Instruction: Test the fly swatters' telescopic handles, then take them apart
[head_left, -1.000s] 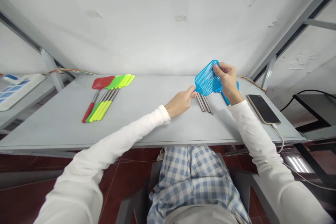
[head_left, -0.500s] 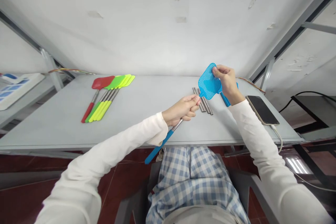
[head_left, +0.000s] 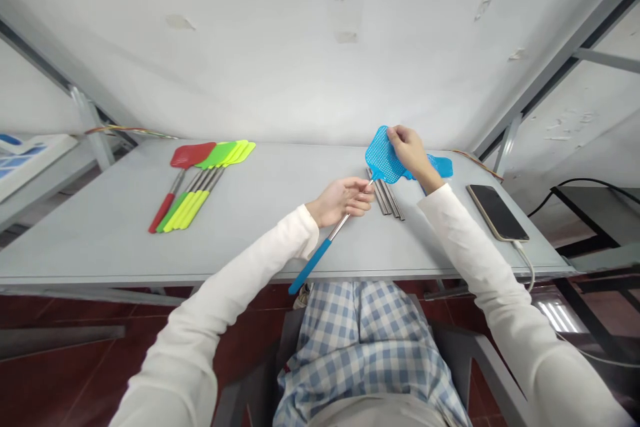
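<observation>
My right hand (head_left: 411,151) pinches the top edge of a blue mesh swatter head (head_left: 380,159) held just above the table. My left hand (head_left: 343,199) is closed round a metal rod with a blue grip (head_left: 316,256), whose tip meets the bottom of the blue head. The grip end hangs past the table's front edge. Several bare metal rods (head_left: 389,198) lie on the table right of my left hand. Another blue swatter head (head_left: 440,165) lies behind my right wrist.
A row of finished swatters, one red (head_left: 176,177) and several green and yellow (head_left: 210,177), lies at the left of the grey table (head_left: 115,233). A phone (head_left: 497,212) on a cable rests at the right. A white wall stands behind.
My left hand picked up the blue-gripped rod and brought its tip to the blue head. My right hand turned the head and shifted slightly left.
</observation>
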Motion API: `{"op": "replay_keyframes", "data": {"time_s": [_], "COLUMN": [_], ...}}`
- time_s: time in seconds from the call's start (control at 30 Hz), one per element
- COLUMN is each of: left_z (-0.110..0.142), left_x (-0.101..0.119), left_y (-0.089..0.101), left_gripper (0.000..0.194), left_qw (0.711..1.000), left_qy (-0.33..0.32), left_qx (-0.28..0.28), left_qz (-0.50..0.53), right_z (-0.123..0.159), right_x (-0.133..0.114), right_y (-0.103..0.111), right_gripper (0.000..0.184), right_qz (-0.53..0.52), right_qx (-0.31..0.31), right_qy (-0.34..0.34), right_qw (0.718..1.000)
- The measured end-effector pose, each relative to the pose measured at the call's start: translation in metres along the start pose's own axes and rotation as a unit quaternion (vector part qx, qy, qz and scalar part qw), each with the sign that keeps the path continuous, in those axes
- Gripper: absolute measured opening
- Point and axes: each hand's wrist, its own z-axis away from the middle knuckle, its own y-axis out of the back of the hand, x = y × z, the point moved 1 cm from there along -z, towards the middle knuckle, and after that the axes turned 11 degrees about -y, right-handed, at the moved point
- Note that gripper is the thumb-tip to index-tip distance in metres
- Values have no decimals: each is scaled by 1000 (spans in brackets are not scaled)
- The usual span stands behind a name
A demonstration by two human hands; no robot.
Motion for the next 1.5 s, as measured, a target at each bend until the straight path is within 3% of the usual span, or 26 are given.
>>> {"op": "replay_keyframes", "data": {"time_s": [0.13, 0.37, 0.47, 0.53, 0.6, 0.73, 0.83, 0.93, 1.07, 1.2, 1.5], "left_z": [-21, -34, -18, -2, 12, 11, -7, -22, -31, -32, -34], "left_x": [-1, -26, -33, -34, -29, -9, -2, -4, -4, -2, -3], "left_y": [11, -16, -26, -23, -12, 21, 36, 44, 55, 67, 76], "left_gripper": [32, 41, 44, 47, 49, 46, 43, 41, 40, 37, 33], "left_qw": [999, 982, 980, 982, 985, 990, 988, 977, 964, 959, 949], "left_qy": [28, -63, -63, -53, -29, -64, -48, -50, -76, -74, -70], "left_qx": [-4, 141, 146, 117, 113, 123, 92, 102, 133, 152, 180], "left_qz": [-35, -110, -123, -137, -126, 8, 117, 182, 217, 228, 250], "right_z": [4, -16, -39, -54, -64, -68, -73, -84, -101, -109, -99], "right_x": [-5, 3, 19, 34, 49, 70, 77, 83, 97, 121, 167], "right_y": [-15, -34, -15, 13, 43, 74, 71, 61, 61, 73, 77], "right_gripper": [51, 70, 79, 88, 87, 78, 77, 74, 67, 62, 64], "right_qz": [121, 142, 155, 184, 238, 332, 361, 395, 448, 483, 523], "right_qx": [113, 94, 136, 181, 203, 158, 118, 51, -21, -66, -96], "right_qy": [-10, -10, -26, -80, -69, -53, -64, -46, -22, -53, -75], "right_qw": [986, 985, 978, 963, 947, 928, 923, 916, 894, 871, 844]}}
